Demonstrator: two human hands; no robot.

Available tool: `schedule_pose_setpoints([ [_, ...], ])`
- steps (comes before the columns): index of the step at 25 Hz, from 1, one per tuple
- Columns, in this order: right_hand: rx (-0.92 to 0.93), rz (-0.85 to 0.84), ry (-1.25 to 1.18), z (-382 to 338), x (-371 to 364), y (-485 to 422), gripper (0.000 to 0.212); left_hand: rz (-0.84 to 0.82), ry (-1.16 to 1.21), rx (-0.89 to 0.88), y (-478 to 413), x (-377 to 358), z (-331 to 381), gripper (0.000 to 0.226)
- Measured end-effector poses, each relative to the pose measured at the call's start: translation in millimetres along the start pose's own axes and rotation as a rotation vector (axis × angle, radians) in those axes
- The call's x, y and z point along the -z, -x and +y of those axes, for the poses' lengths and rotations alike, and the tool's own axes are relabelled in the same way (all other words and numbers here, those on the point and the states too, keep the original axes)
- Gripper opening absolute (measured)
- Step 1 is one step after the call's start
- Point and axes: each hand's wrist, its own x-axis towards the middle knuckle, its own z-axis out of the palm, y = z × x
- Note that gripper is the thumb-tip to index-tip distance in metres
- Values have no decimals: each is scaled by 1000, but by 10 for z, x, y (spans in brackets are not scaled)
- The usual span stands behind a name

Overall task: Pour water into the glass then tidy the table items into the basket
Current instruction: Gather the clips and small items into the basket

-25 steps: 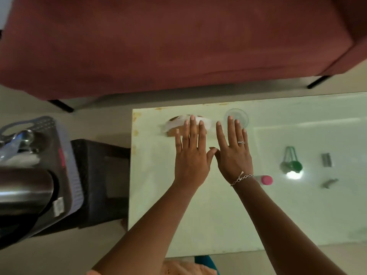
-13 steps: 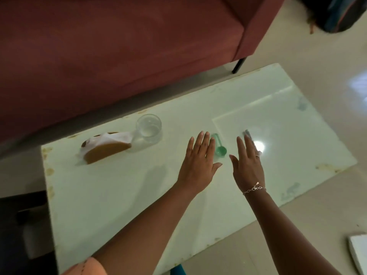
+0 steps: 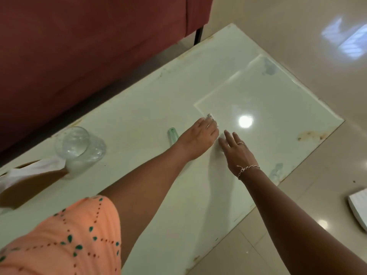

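Note:
On the pale green table [image 3: 139, 120], my left hand [image 3: 198, 136] reaches to the middle, its fingers bent down around a small grey-and-white item [image 3: 210, 116] that pokes out past the fingertips. My right hand [image 3: 235, 149] hovers just to its right, flat with fingers spread, holding nothing. The handle of a green spoon [image 3: 172, 134] shows behind my left wrist; its bowl is hidden. A clear glass [image 3: 74, 144] with water stands at the left. No basket is in view.
A brown box with white tissue [image 3: 29, 176] lies beside the glass at the table's left end. A red sofa [image 3: 89, 46] runs along the far side. Tiled floor lies right of the table, with a white object [image 3: 359, 205] at the frame's right edge.
The view has swung right, so the glass and box now sit far left. My left hand moved past the green spoon onto the small grey item. My right hand dropped back beside it.

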Motion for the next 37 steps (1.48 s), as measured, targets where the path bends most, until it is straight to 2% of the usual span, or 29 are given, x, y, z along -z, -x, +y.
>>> schedule_pose_setpoints([
  [2,-16,38,-49,62,-123,4,49,-88,-48,-24,-237,-110,-34,47],
  [4,-10,137,-83,70,-224,54,46,-236,48,-24,-438,-129,-82,44],
  [7,-12,269,-32,71,-302,95,37,-230,115,67,-562,-104,-102,35],
  [10,-15,363,24,18,-407,171,15,-253,200,123,-477,-83,56,33],
  [11,-38,381,18,-11,-441,190,18,-241,226,144,-423,-65,113,31],
  [13,-86,358,-35,-73,-497,253,27,-124,277,281,-285,11,187,21],
  [16,-165,356,-236,-120,-425,372,11,1,551,560,54,161,233,9],
  [18,-201,414,-335,-195,-350,458,6,142,657,696,385,235,239,10],
  [20,-175,512,-360,-375,-215,530,4,213,723,824,743,330,184,10],
  [27,63,733,-309,-1465,189,638,9,411,862,1129,2096,741,-76,4],
  [37,431,652,-423,-3614,208,1008,18,511,842,1527,4508,1014,-268,10],
])
